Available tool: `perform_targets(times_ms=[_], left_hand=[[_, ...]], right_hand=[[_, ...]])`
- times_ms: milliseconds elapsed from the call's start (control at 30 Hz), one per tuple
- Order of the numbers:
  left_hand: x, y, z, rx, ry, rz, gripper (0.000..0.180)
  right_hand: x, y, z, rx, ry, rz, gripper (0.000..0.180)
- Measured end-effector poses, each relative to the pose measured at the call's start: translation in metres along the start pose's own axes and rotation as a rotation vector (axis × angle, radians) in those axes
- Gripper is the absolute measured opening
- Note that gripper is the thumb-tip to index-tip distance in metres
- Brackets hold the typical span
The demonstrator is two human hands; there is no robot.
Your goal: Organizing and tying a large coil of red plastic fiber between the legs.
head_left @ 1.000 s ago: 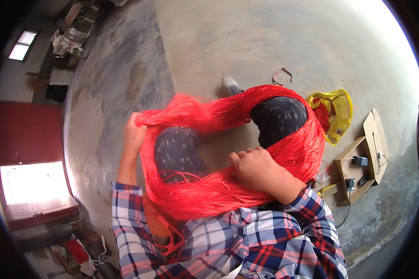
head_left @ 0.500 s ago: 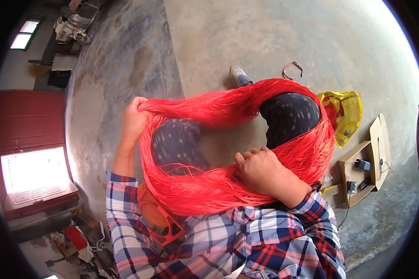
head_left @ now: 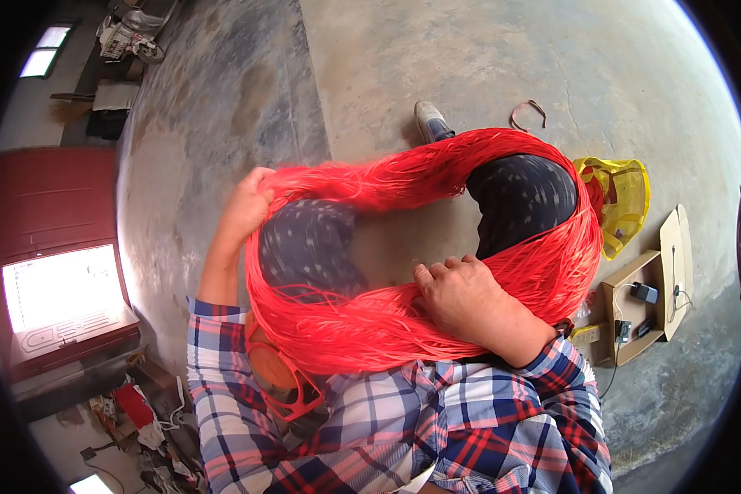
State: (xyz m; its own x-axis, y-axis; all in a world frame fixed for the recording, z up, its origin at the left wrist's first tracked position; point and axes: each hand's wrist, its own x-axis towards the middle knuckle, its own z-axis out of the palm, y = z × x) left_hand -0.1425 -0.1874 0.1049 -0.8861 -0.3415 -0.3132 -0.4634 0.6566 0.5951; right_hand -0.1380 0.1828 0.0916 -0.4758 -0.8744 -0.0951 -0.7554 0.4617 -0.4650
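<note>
The left hand [head_left: 245, 204] is up near the left knee, with the arm reaching forward. Its fingers are curled tight around a bunch of the red strings [head_left: 436, 247]. The right hand [head_left: 461, 296] rests low and close to the body, bent at the wrist. It lies flat on the strings with its fingers close together, pressing them down.

The strings make one big loop. It goes around both knees and lies across the lap, above the grey floor [head_left: 436, 66].

A yellow bag [head_left: 622, 198] sits to the right, touching the loop. Near it lies an open brown box [head_left: 634, 309], flat and square, with small dark things inside. A flat piece of card [head_left: 675, 263] lies at the box's far side. A small red loop [head_left: 528, 114] lies alone on the floor, far ahead. A red wall [head_left: 49, 198] stands at the left.
</note>
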Motion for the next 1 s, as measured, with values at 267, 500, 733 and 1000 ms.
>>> perform_targets(times_ms=[267, 500, 733, 1000], left_hand=[[-0.003, 0.006, -0.001, 0.208, -0.068, 0.091, 0.023], [-0.056, 0.047, -0.004, 0.259, -0.035, 0.373, 0.032], [-0.153, 0.061, 0.024, 0.195, -0.269, 0.545, 0.036], [-0.187, 0.053, 0.047, 0.092, -0.098, 0.447, 0.018]], right_hand=[[0.004, -0.006, 0.006, -0.005, -0.03, -0.058, 0.044], [0.001, -0.003, -0.002, 0.026, -0.048, -0.02, 0.044], [0.002, 0.002, -0.012, 0.099, -0.025, -0.021, 0.031], [-0.013, 0.005, -0.033, 0.253, 0.173, -0.223, 0.047]])
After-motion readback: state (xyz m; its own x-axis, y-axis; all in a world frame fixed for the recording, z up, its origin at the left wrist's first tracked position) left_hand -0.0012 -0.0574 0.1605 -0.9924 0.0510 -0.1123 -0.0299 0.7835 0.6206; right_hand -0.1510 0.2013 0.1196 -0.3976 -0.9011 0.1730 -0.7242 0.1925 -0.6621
